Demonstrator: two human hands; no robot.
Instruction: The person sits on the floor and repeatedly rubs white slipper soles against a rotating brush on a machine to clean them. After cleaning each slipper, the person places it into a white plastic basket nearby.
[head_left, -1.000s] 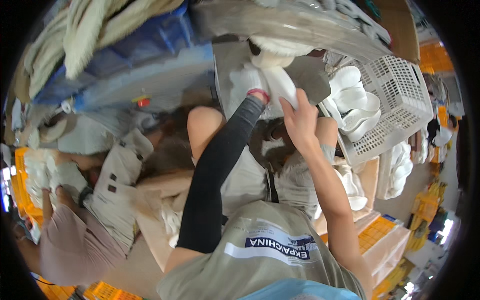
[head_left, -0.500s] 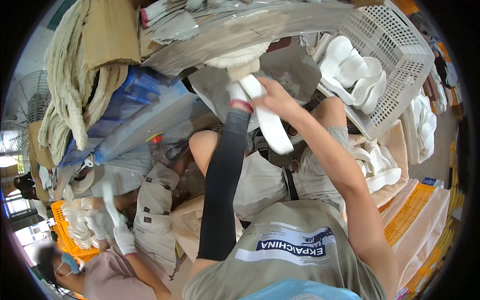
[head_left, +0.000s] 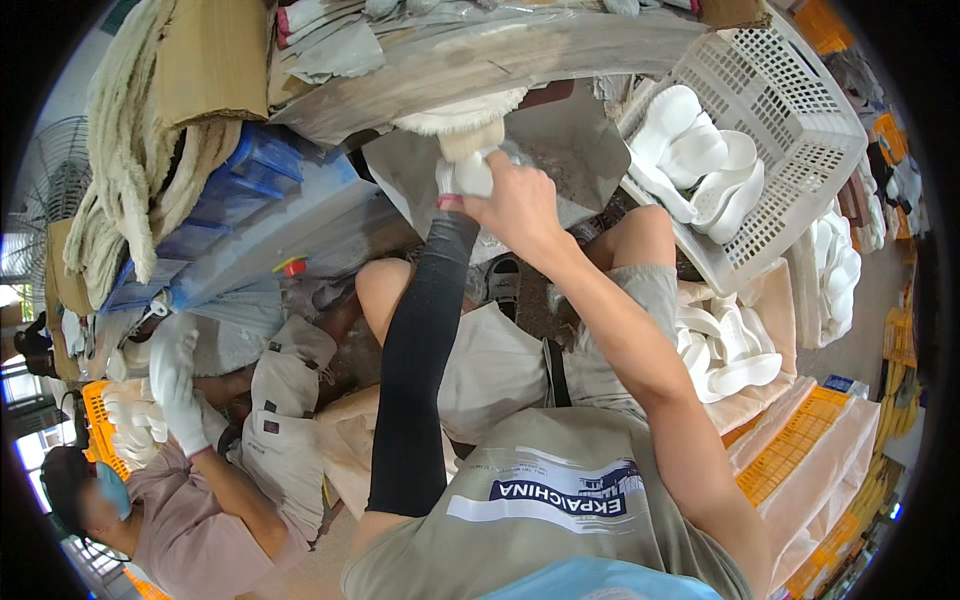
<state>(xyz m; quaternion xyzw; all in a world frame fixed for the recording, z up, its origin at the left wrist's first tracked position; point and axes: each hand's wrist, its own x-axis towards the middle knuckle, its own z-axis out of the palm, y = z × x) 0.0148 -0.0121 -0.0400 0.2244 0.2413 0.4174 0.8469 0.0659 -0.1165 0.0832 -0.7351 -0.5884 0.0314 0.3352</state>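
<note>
1. Right hand is gripping a white piece just beside a beige block.
2. Gloved left hand is sitting close alongside; fingers hiding, cannot tell grip.
3. White basket is holding pale, curved pieces at right.

soles in basket, right of wheel; co-worker at left (fan far left)
</note>
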